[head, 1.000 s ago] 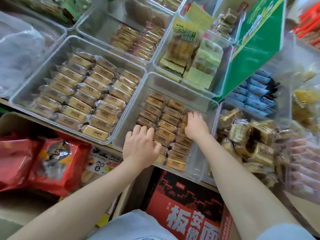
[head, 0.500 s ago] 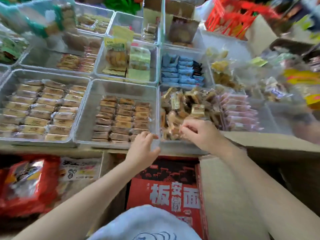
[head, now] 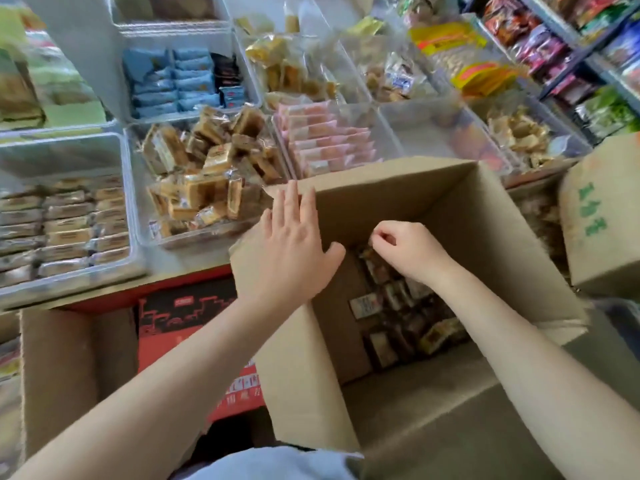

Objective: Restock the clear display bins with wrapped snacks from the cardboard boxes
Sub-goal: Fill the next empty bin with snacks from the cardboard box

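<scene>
The person has turned away from the bin of flat brown bars. A moment ago both hands were up at the bins. Now both are at the big open brown cardboard box that sits in front of the shelf.

The left hand lies flat on the left wall of the box, at its top edge. Its fingers are straight and a little apart. It holds nothing. It looks like it is keeping the box steady.

The right hand is down inside the box. Its fingers are curled in, with the tips pinched close together. I cannot tell if there is a snack between them, because the hand hides that spot.

Down at the bottom of the box lie the small dark wrapped snacks. They are in a loose heap, and the box looks far from full.

Just past the box, on the shelf, is the clear plastic bin of jumbled brown wrapped cakes. Beside it on the right is a clear bin of pink wrapped bars. On the left is the clear bin of tidy flat tan bars.

I think this change means the tidying is over for now and a new trip is starting. The next job is likely to grab snacks from the box and carry them up to a bin. The jumbled brown ones look most like what is in the box, but I am not sure.
</scene>
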{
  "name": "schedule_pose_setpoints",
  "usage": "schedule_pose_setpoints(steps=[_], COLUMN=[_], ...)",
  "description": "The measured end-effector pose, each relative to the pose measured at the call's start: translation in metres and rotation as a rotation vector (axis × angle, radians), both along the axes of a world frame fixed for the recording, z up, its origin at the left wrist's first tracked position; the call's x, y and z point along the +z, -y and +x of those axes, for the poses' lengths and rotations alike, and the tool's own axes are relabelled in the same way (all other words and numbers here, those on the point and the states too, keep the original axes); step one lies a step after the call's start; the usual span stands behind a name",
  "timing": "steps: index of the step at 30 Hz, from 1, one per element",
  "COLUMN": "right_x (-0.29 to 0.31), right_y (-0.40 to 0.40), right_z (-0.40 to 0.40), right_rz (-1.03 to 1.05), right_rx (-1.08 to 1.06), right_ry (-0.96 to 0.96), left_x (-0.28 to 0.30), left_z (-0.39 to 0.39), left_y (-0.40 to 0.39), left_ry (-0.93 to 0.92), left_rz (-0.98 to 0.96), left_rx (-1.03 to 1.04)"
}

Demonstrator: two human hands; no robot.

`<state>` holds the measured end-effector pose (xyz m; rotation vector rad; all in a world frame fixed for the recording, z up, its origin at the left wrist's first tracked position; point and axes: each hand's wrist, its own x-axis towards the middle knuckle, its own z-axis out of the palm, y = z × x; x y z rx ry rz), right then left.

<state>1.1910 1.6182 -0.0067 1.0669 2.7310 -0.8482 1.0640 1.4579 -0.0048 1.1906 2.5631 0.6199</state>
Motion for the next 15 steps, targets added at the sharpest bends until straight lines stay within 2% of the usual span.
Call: schedule_pose_setpoints(steps=[4,7,10,12,15], right_x=[-0.053,-0.103,-0.163,-0.192,-0.211], right_y=[-0.037,-0.04,-0.032,-0.029,-0.029], right_z=[-0.004,-0.008,0.002,0.013,0.024], right_rz=[0.091,0.057,0.071,0.171,0.333], right_rx=[0.211,0.397,0.6,0.741,0.839], right_ry=[0.259,0.464,0.759,0.964,1.001], left_x=[-0.021,-0.026,-0.027,-0.028,-0.026], left_z=[0.011,0.007,0.006,0.006,0.006], left_y=[-0.018,-0.021,-0.018,-0.015,-0.015], left_ry=[-0.13,-0.173,-0.211,-0.185,-0.151], left_rz=[-0.111,-0.138,-0.118,-0.094,-0.057], left_rx=[0.062,0.055,0.06,0.075,0.092])
